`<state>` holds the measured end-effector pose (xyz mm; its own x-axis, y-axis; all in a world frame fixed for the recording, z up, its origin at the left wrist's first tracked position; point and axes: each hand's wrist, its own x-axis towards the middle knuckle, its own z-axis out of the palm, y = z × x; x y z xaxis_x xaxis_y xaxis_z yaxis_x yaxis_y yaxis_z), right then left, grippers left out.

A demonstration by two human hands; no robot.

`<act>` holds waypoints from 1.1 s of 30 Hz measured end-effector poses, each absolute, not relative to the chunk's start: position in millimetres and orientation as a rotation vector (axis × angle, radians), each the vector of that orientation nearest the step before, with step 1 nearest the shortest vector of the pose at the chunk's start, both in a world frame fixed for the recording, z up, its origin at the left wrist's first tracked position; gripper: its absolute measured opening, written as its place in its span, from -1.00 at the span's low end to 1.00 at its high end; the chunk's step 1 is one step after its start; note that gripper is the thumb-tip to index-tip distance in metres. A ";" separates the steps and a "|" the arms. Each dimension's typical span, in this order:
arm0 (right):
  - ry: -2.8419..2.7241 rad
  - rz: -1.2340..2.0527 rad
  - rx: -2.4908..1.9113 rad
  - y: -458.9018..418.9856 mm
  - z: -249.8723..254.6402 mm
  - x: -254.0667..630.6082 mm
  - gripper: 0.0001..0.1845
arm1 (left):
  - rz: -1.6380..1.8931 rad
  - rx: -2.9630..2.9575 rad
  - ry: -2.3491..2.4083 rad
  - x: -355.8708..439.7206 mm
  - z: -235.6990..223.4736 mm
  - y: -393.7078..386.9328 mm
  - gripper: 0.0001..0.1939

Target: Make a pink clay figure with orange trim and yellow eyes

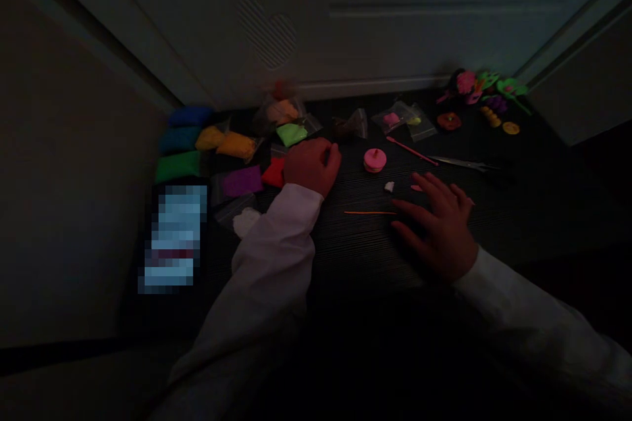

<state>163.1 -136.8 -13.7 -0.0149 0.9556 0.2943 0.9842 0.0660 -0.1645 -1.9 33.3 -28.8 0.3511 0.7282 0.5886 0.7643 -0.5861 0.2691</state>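
My left hand is closed, its fingers curled down beside a bag of red clay; anything inside the fingers is hidden. Spread over the dark table, my right hand is open, with fingertips near the right end of a thin orange strand. Between the hands lie a small white lump and a round pink clay piece with a little stub on top. A flat pink bit shows partly under my right fingers. Behind them lie a pink modelling tool and scissors.
Colored clay packs, including a green one and a purple one, line the left side. A lit phone lies front left. Small clay figures crowd the back right corner, against a pale panel. The light is dim.
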 end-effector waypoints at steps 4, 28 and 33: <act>-2.034 -0.088 -1.893 -130.3 -15.5 170.0 -0.73 | -1.056 -2.570 -1.375 -1.2 -27.7 32.1 -0.76; -2.115 -0.044 -1.652 -57.3 17.8 188.4 -0.85 | -1.177 -3.636 -1.510 -2.1 3.5 15.4 -0.74; -2.032 0.078 -1.636 -37.1 13.7 188.8 -0.85 | -1.309 -3.480 -1.802 0.5 -0.8 18.4 -0.73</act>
